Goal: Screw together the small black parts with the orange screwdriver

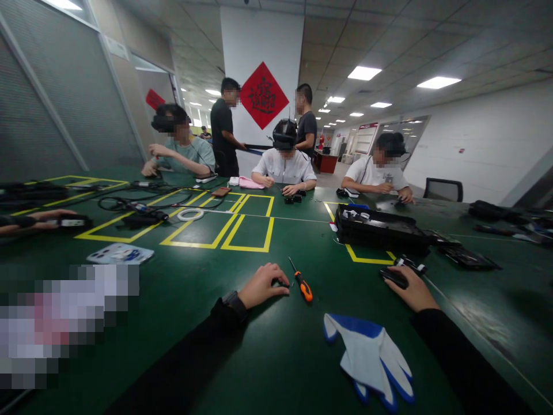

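My left hand (264, 283), with a dark watch on its wrist, rests on the green table with fingers curled toward the thumb. Whatever is inside that curl, if anything, is hidden. Just right of its fingertips lie tiny screw-like bits (292, 283) and a screwdriver (302, 283) with an orange and black handle, its shaft pointing away from me. My right hand (415, 289) is closed around a small black device (394, 278), whose exact kind I cannot make out. Between my forearms lies a white and blue work glove (371, 357).
A black open tray (380, 227) with parts stands beyond my right hand, with flat black parts (469, 257) beside it. Yellow tape (246, 249) marks the table (216, 357). A phone (121, 253) and cables (129, 202) lie leftward. Co-workers (285, 164) sit opposite; another person's hand (47, 222) reaches in.
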`<state>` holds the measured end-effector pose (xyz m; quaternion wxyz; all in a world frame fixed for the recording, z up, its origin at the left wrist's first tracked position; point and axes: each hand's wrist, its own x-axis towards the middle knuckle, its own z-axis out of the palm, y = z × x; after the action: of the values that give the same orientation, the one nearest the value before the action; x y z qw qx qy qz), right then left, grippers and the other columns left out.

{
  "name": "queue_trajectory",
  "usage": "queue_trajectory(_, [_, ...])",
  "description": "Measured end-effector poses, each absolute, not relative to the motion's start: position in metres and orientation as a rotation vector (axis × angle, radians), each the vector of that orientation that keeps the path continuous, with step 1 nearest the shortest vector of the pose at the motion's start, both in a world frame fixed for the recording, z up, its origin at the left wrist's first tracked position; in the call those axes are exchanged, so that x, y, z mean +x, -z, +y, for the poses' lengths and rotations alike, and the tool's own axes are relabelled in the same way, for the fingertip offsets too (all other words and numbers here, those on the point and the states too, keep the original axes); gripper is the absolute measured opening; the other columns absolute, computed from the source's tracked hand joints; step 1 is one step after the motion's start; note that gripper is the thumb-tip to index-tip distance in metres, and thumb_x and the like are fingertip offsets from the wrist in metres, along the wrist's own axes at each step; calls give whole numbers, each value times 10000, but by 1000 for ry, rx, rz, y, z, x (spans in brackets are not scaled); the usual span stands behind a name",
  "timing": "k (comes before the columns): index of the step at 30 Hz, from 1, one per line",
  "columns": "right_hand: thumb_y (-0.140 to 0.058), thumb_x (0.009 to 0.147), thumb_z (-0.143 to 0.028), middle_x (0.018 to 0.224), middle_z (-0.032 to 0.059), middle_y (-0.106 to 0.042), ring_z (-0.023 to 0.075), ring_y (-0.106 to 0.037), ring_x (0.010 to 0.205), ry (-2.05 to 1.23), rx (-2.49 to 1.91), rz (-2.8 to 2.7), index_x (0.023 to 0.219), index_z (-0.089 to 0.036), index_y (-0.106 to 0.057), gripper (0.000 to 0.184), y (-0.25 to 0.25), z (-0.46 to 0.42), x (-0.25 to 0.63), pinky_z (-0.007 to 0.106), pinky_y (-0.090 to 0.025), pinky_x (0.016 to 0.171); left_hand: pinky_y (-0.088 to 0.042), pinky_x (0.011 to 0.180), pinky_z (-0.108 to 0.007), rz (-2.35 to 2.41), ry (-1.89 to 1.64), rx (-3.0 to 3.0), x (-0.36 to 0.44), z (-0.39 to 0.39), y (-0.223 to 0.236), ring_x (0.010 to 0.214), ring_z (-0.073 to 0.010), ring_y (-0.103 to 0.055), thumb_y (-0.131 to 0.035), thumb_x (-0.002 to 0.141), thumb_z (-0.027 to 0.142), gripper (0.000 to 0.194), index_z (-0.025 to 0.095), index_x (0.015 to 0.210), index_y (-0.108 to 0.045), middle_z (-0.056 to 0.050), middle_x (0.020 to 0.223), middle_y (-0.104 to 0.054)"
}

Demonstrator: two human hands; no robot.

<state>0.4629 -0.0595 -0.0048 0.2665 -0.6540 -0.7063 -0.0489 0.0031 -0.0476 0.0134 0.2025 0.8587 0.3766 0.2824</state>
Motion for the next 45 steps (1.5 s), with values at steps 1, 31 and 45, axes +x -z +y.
queue_trajectory(1, [-514,714,-435,1075,75,-551,234,-526,979,169,-1774,-1906,1066,-216,-528,414,7,-58,468,367,-414,844,-337,720,-271,1043,-790,2396,3,-47,-13,775,-164,-468,-613,668,443,266,221,808,-655,-27,790,-560])
queue_trajectory(31, [-512,784,-268,867,30,-589,175,-514,844,-222,-1146,-2405,865,-198,-593,135,-75,-80,258,317,-397,765,-394,642,-246,1151,-861,2351,9,-47,-10,705,-134,-492,-600,681,393,273,186,858,-587,-23,837,-522])
queue_trajectory(45, [-544,743,-157,915,45,-517,184,-472,911,-269,-1097,-2160,821,-195,-572,91,-16,-77,196,348,-396,824,-363,698,-264,1225,-820,2487,24,-51,-7,775,-147,-479,-459,813,298,154,171,776,-539,-32,836,-502])
